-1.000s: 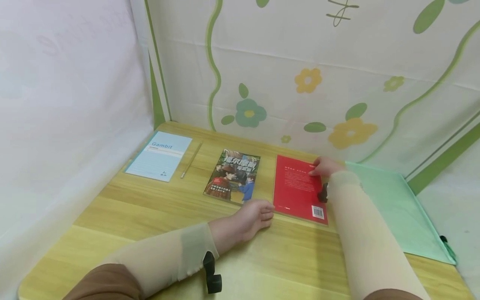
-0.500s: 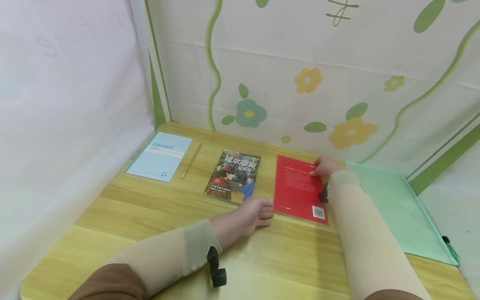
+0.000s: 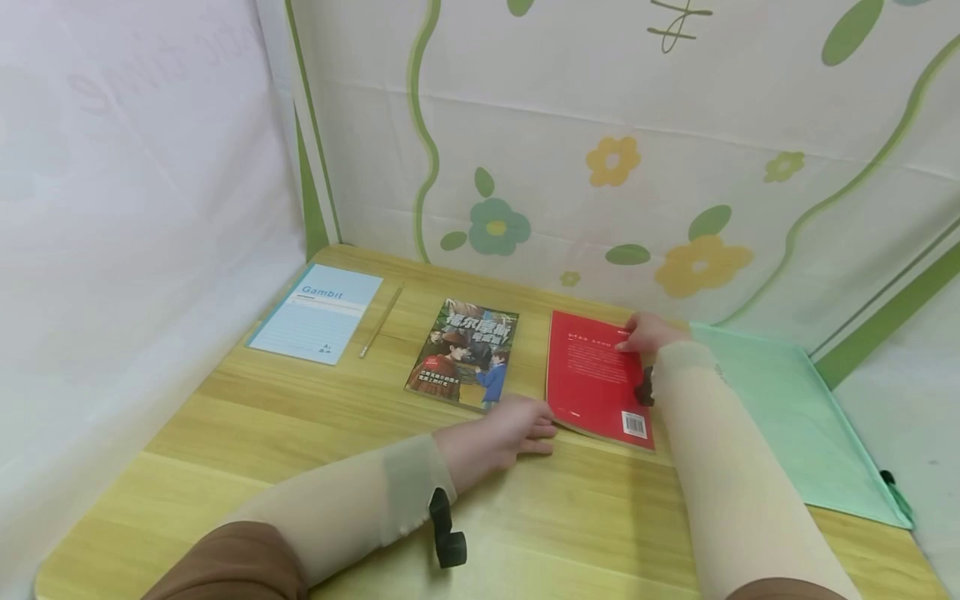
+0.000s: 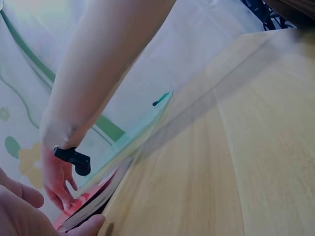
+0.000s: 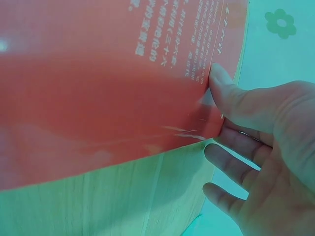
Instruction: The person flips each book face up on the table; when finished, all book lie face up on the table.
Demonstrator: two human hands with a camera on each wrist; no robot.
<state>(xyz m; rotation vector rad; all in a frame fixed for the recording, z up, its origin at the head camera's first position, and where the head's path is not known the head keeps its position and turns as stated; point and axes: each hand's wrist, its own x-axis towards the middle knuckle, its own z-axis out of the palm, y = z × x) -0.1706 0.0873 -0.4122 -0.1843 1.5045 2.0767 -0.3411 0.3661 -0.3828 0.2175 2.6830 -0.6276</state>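
Note:
A red book (image 3: 588,379), back cover up with a barcode at its lower right, is on the wooden table. My right hand (image 3: 651,333) pinches its far right corner; in the right wrist view the thumb (image 5: 224,86) presses on the cover, with fingers under the edge. At the near left corner, my left hand (image 3: 513,429) holds the book's edge, and that corner is slightly raised. The left wrist view shows the book's page edges (image 4: 101,194) tilted up from the table beside the left hand (image 4: 22,214), whose grip is partly hidden.
Left of the red book lies an illustrated comic-style book (image 3: 465,354). Beyond it are a pencil (image 3: 381,321) and a light blue notebook (image 3: 318,312). A mint green zip pouch (image 3: 787,417) lies under the right forearm's far side. Printed curtains (image 3: 525,125) border the table.
My left hand has shifted slightly right onto the red book's near left corner, which has lifted a little. The right hand stays at the far right corner.

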